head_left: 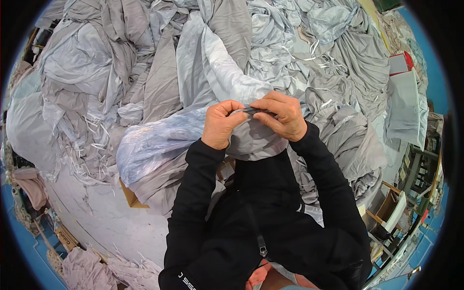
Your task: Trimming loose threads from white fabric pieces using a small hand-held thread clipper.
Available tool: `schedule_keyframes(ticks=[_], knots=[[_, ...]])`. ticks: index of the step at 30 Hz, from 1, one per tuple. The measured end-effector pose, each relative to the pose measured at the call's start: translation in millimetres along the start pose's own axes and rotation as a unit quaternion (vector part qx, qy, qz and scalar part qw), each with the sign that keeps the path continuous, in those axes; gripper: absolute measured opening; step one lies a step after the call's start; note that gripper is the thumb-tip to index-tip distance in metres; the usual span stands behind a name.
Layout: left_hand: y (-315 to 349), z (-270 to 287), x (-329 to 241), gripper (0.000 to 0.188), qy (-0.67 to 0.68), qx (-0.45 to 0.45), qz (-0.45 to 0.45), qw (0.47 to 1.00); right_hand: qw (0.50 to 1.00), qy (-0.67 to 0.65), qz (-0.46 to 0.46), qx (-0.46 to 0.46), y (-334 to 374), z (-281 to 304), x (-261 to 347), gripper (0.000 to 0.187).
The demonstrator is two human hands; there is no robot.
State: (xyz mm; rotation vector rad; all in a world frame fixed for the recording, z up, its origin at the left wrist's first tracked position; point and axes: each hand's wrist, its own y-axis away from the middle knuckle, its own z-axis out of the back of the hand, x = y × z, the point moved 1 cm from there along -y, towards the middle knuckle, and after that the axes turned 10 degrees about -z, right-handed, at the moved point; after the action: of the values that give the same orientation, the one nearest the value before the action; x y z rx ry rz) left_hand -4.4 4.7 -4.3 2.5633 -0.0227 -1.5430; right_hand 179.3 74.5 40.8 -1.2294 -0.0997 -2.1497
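Note:
My left hand (pixel 222 123) and my right hand (pixel 279 113) meet in front of my body, fingers pinched on the edge of a grey and pale blue printed fabric (pixel 166 137). Between the fingertips the edge looks dark and folded or bunched. One part of the cloth hangs from my hands toward my lap. The rest spreads to the left and away, into a large heap of similar fabric (pixel 82 58). What lies inside the pinch, besides cloth, is hidden by the fingers.
White ties or loose strips (pixel 99 130) trail from the heap. A cardboard piece (pixel 131 195) pokes out under the cloth at the left. A folded pale fabric (pixel 405 106) lies at the right, by a red-edged item (pixel 401 63). Lower right stands a wooden-framed box (pixel 389 208).

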Motion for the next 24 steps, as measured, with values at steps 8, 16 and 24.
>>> schedule_keyframes(ticks=[8,16,24], knots=[[0.7,1.7,1.3,0.012,0.001,0.0,0.004,1.0,1.0,-0.001,0.001,0.003,-0.1,-1.4,0.7,0.024],[0.9,-1.0,-2.0,0.011,0.004,0.006,-0.002,1.0,0.999,-0.021,-0.017,0.02,1.1,-0.4,-2.1,0.022],[1.3,-5.3,-4.3,0.009,0.001,0.0,-0.001,1.0,0.999,-0.037,-0.026,0.03,0.7,1.1,-4.0,0.021]])
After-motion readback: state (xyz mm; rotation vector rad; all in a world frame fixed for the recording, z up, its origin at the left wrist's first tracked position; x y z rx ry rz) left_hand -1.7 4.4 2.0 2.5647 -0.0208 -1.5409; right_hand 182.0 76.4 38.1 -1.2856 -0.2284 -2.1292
